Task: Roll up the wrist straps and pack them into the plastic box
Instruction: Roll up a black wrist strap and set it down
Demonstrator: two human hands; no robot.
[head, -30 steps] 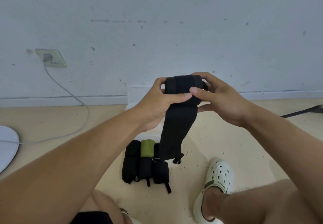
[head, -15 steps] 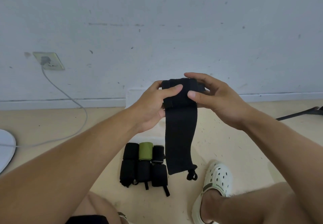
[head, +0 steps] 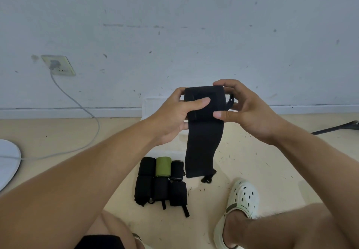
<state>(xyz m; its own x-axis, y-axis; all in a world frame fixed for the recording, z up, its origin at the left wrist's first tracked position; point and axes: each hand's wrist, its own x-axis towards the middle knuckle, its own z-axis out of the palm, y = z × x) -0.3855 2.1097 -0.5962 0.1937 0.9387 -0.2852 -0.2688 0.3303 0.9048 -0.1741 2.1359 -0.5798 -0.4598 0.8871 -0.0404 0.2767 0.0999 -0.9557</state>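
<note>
While the roll is pinched between both sets of fingers, the left hand [head: 171, 116] is seen with its thumb laid across the black wrist strap [head: 204, 132] and the right hand [head: 250, 110] cupped round the far end — roll axis left-to-right, unrolled tail hung straight down toward six finished rolls [head: 161, 182] on the floor. No plastic box can be clearly identified.

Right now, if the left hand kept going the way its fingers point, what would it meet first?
The left hand points rightward across the black wrist strap it already grips. Going on, it would probably meet the right hand holding the roll's other end, though depth is hard to judge from this view.
</note>
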